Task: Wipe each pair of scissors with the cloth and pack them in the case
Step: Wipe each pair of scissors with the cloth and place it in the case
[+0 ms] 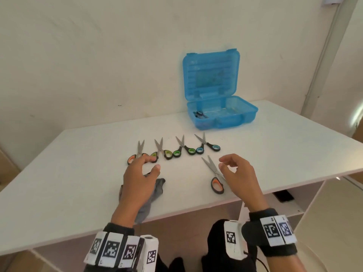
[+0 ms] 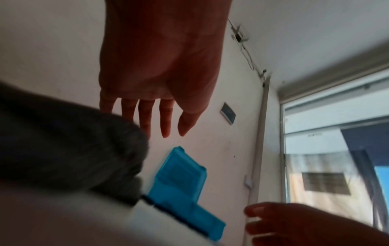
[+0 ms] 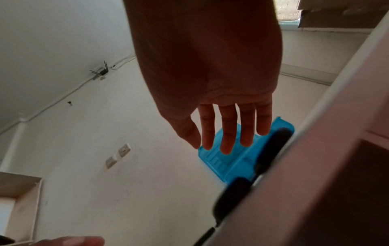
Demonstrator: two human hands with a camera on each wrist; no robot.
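Observation:
A grey cloth (image 1: 158,187) lies crumpled near the table's front edge, and my left hand (image 1: 154,163) hovers over it with fingers spread, holding nothing. Orange-handled scissors (image 1: 215,176) lie just left of my right hand (image 1: 224,163), which hangs above them with relaxed fingers, not touching. Behind, a row holds orange (image 1: 137,154), yellow-green (image 1: 161,150), green (image 1: 184,147) and blue (image 1: 207,145) scissors. The blue case (image 1: 241,114) stands open at the back, with one pair of scissors (image 1: 199,114) in its left compartment. In the wrist views, the left hand (image 2: 160,83) and right hand (image 3: 210,83) show straight fingers.
The white table (image 1: 78,173) stands against a wall, with its front edge close to my wrists. The case lid (image 1: 211,73) stands upright. Shelving (image 1: 294,201) sits under the table at the right.

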